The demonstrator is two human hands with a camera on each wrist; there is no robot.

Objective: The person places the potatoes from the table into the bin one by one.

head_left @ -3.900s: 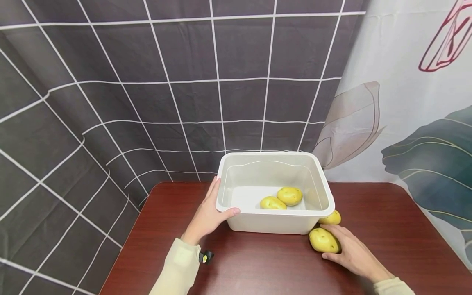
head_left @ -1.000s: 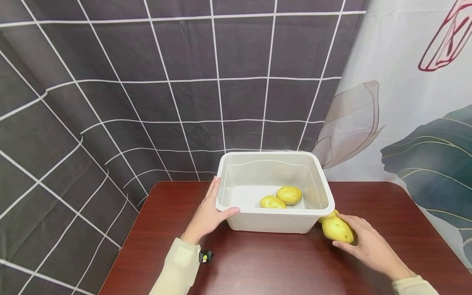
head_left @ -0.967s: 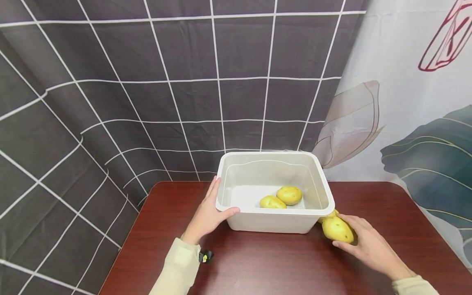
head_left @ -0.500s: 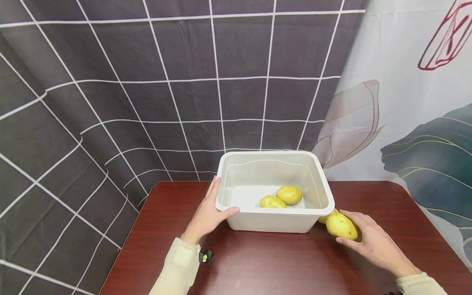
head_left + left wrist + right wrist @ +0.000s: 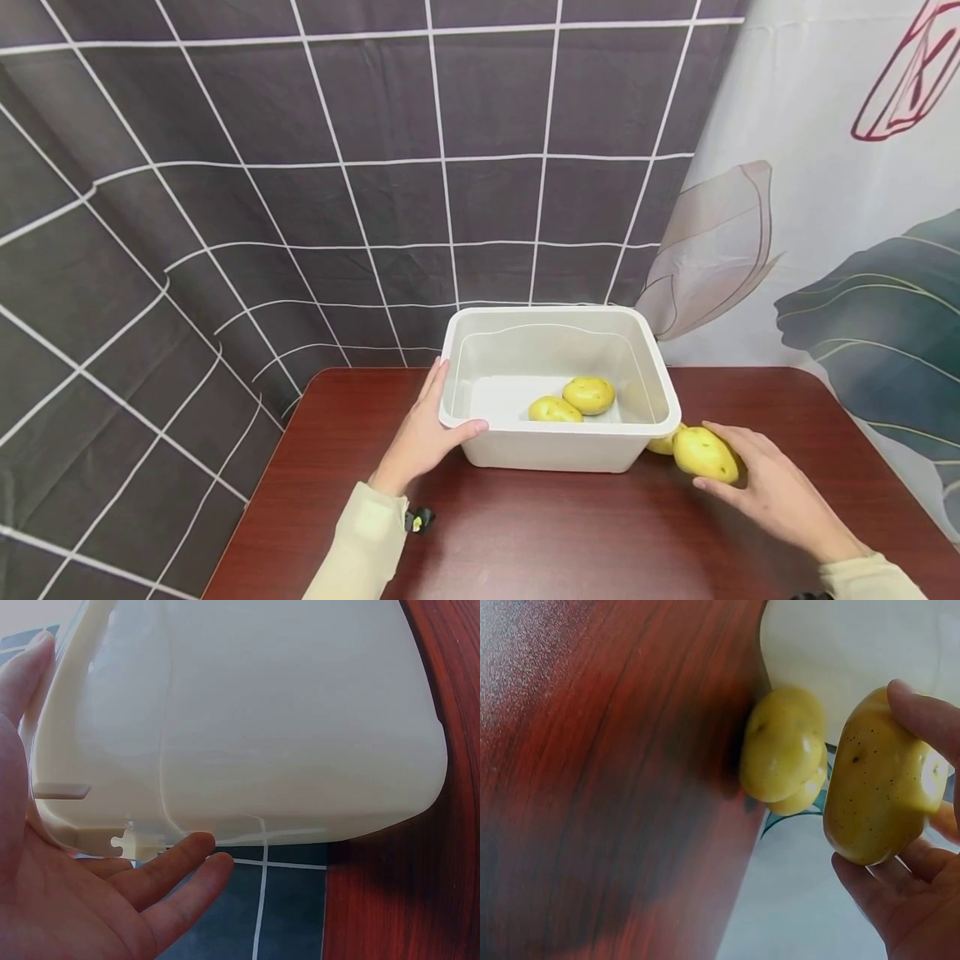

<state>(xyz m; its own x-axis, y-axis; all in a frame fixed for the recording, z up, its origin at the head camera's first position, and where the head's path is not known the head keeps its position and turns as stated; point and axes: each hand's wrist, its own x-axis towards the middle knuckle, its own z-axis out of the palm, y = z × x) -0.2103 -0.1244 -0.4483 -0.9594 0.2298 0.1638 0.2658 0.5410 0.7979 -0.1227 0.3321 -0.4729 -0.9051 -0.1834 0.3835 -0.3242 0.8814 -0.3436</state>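
Note:
A white plastic tub stands on the table with two yellow potatoes, a nearer potato and a farther potato, inside. My left hand holds its front left corner, thumb at the front rim and fingers along the left side; in the left wrist view the fingers lie against the tub's outer wall. My right hand grips a potato between thumb and fingers, right of the tub. Beside the tub, a potato partly covers another potato in the right wrist view.
The reddish-brown wooden table has rounded far corners. A dark grid-patterned cloth hangs behind and to the left. A white cloth with leaf prints hangs at the right.
My right hand has moved rightward and slightly away with the potato, from beside the tub's front right corner. The left hand and the tub have stayed in place.

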